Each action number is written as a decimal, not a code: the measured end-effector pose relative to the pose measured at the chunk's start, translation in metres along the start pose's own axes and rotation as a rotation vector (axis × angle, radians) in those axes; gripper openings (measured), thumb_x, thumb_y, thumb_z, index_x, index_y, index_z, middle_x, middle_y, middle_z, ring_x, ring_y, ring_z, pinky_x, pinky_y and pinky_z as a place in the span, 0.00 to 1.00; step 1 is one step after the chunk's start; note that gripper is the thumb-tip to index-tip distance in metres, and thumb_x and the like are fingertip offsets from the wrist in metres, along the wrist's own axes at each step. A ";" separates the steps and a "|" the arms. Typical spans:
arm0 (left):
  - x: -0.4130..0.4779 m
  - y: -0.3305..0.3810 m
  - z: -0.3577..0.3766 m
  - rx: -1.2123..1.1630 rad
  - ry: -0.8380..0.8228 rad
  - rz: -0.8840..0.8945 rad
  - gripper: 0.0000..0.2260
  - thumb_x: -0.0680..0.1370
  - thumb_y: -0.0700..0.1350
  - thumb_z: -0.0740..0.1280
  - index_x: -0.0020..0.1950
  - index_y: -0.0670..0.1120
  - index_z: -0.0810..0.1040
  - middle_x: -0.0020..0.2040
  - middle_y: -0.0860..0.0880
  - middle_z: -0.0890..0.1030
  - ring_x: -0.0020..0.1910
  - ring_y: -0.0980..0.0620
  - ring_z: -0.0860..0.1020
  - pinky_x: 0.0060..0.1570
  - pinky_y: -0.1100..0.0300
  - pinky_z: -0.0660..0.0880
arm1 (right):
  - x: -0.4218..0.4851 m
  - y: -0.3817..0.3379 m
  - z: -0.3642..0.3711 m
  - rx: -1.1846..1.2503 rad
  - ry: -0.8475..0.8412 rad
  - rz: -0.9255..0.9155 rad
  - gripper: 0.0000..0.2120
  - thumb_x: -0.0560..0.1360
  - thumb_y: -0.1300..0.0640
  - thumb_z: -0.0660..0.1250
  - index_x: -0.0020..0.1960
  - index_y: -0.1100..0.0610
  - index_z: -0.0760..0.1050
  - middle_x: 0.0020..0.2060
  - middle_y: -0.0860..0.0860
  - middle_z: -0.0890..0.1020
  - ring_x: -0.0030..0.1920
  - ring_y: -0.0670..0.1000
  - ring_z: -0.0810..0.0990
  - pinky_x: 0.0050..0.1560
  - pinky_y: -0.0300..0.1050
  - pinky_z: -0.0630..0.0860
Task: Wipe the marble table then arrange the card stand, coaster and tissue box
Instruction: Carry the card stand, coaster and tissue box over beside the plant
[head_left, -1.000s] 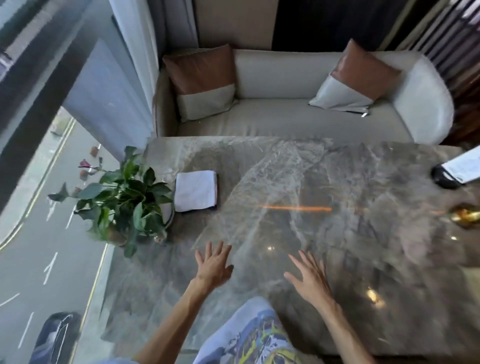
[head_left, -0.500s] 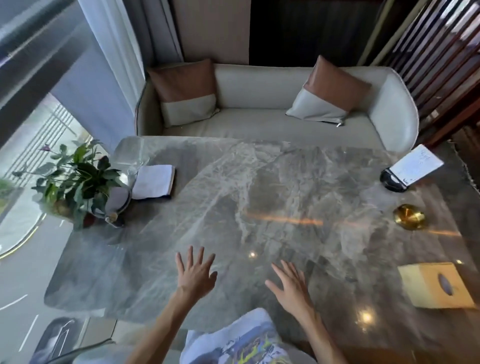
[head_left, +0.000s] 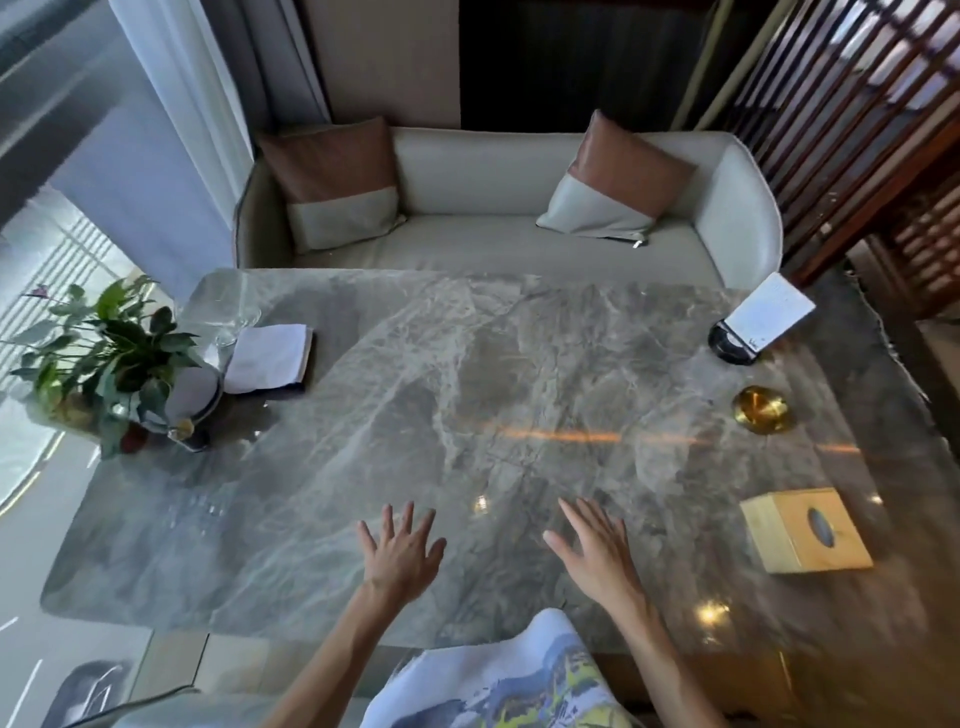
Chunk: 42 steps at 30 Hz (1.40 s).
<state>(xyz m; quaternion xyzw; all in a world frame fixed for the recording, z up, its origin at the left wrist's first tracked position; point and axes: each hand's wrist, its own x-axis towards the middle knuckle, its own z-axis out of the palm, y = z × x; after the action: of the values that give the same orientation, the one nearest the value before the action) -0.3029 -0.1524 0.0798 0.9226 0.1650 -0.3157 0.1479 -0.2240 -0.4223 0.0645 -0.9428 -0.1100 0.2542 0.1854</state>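
Grip spread on both, L hand (head_left: 401, 558) & R hand (head_left: 597, 561) palms down, side by side over marble table (head_left: 467, 389)

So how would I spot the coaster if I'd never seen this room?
Start at the grey marble table before the sofa and follow its right side. Between the card stand farther off and the yellow tissue box nearer lies the coaster: the only round, shiny gold thing there.

A cream sofa (head_left: 498, 249) with two brown-and-grey cushions (head_left: 332, 176) backs onto a beige wall (head_left: 384, 57). Daylight comes through the window (head_left: 47, 249) at left beside a pale curtain (head_left: 171, 93). A wooden slatted screen (head_left: 841, 119) stands at right.
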 end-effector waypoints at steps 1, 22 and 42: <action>0.002 0.001 0.002 -0.016 -0.009 0.005 0.26 0.82 0.59 0.49 0.79 0.55 0.53 0.81 0.48 0.49 0.79 0.41 0.45 0.72 0.33 0.42 | -0.004 0.003 -0.001 0.001 0.005 0.012 0.55 0.61 0.18 0.30 0.78 0.45 0.56 0.79 0.49 0.58 0.79 0.50 0.52 0.77 0.59 0.46; 0.186 0.367 -0.099 -0.066 0.098 0.213 0.21 0.78 0.59 0.62 0.57 0.42 0.77 0.58 0.42 0.81 0.58 0.41 0.79 0.53 0.52 0.74 | 0.112 0.210 -0.309 0.337 0.552 0.274 0.22 0.76 0.37 0.60 0.38 0.52 0.82 0.39 0.50 0.86 0.46 0.52 0.84 0.52 0.48 0.77; 0.395 0.609 -0.063 -1.107 -0.305 -0.156 0.11 0.77 0.37 0.59 0.38 0.51 0.68 0.37 0.52 0.69 0.34 0.57 0.68 0.38 0.63 0.69 | 0.329 0.331 -0.372 0.295 0.280 0.087 0.15 0.81 0.58 0.59 0.65 0.57 0.76 0.57 0.56 0.83 0.57 0.59 0.79 0.46 0.41 0.66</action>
<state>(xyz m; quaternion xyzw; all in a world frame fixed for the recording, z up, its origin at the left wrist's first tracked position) 0.2681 -0.5944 -0.0193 0.6370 0.3500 -0.3218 0.6068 0.2855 -0.7322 0.0845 -0.9355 -0.0039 0.1420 0.3236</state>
